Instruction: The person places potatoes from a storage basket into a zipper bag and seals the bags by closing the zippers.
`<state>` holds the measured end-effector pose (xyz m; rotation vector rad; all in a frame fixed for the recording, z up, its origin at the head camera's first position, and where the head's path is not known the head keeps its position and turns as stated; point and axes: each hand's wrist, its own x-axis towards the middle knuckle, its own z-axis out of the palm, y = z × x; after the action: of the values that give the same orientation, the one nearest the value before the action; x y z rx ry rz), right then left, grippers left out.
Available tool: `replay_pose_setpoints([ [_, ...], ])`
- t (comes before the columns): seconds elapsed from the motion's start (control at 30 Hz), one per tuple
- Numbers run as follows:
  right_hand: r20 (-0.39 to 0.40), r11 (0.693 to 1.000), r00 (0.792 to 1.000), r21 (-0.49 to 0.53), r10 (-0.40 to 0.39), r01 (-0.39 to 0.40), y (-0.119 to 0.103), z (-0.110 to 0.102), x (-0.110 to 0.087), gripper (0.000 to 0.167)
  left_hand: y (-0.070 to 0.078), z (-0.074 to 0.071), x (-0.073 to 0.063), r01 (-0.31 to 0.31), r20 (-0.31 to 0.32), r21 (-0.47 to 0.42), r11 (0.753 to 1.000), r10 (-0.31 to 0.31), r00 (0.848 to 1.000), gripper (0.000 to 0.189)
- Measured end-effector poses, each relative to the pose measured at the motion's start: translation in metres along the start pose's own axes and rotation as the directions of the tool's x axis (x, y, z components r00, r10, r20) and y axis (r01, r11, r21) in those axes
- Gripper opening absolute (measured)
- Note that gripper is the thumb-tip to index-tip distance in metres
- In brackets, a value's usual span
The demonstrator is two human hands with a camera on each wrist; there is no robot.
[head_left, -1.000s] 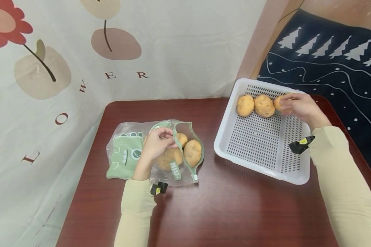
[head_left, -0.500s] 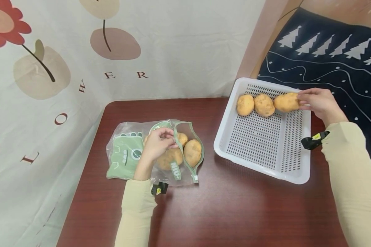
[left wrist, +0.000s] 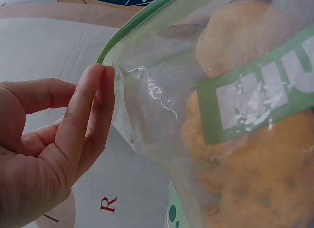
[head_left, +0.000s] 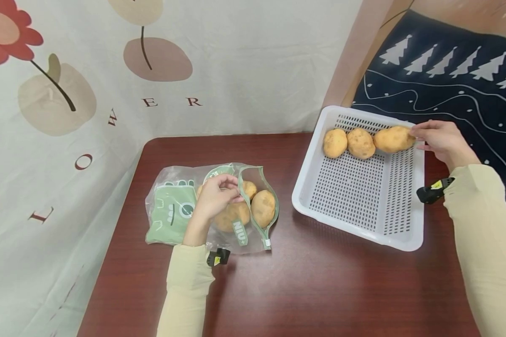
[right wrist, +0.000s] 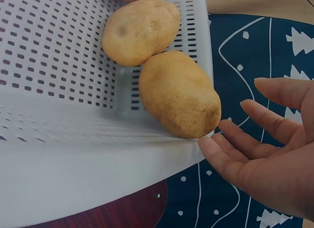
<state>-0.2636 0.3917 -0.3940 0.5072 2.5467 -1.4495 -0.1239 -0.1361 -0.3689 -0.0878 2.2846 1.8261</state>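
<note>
My left hand (head_left: 215, 197) pinches the green-edged rim of a clear zip bag (left wrist: 147, 98), keeping its mouth apart. Inside the bag are several potatoes, one potato (head_left: 263, 208) right at the opening. At the far right corner of a white perforated basket (head_left: 354, 196), my right hand (head_left: 440, 139) has its fingers spread, fingertips right at the end of a long potato (right wrist: 179, 93). That potato lies in a row along the basket's back wall, beside a middle potato (head_left: 360, 143) and a left potato (head_left: 335, 143).
The bag's green printed end (head_left: 168, 213) lies to the left on the dark red table (head_left: 320, 281). Behind stands a pale printed cloth (head_left: 253, 70). A navy cloth with white trees (head_left: 438, 93) hangs past the basket's right back corner.
My right hand has moved right off the top of the long potato to its outer end, uncovering it. The left hand and bag have stayed put.
</note>
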Motion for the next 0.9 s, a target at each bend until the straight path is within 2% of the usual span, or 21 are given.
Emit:
replay_pose_setpoints([
  [0.07,0.005,1.000,1.000,-0.004,0.014,-0.014,0.003,-0.002,0.003,0.022,0.000,0.000,0.000,0.001,0.000,0.000,1.000,-0.001,1.000,0.018],
  [0.4,0.023,1.000,1.000,-0.013,0.007,-0.007,0.032,-0.009,0.034,0.050,0.001,0.002,0.001,0.002,0.009,-0.006,1.000,-0.002,1.000,0.018],
  [0.47,0.024,1.000,1.000,0.002,-0.001,0.001,0.028,-0.007,0.029,0.052,0.001,0.002,0.001,0.002,0.011,-0.004,1.000,-0.002,1.000,0.018],
  [0.7,0.025,0.997,0.999,0.071,0.030,-0.032,0.000,0.003,-0.007,0.044,0.000,0.002,0.002,0.007,0.015,-0.003,1.000,-0.007,1.000,0.018],
  [0.8,0.063,0.994,0.998,0.112,0.007,-0.014,-0.001,0.005,-0.010,0.039,-0.001,0.002,0.002,0.010,0.015,-0.009,1.000,-0.010,1.000,0.018],
  [0.9,0.069,0.985,0.997,0.171,0.021,-0.033,0.002,0.007,-0.011,0.030,-0.001,0.002,0.001,0.008,0.017,-0.013,1.000,-0.008,1.000,0.017],
])
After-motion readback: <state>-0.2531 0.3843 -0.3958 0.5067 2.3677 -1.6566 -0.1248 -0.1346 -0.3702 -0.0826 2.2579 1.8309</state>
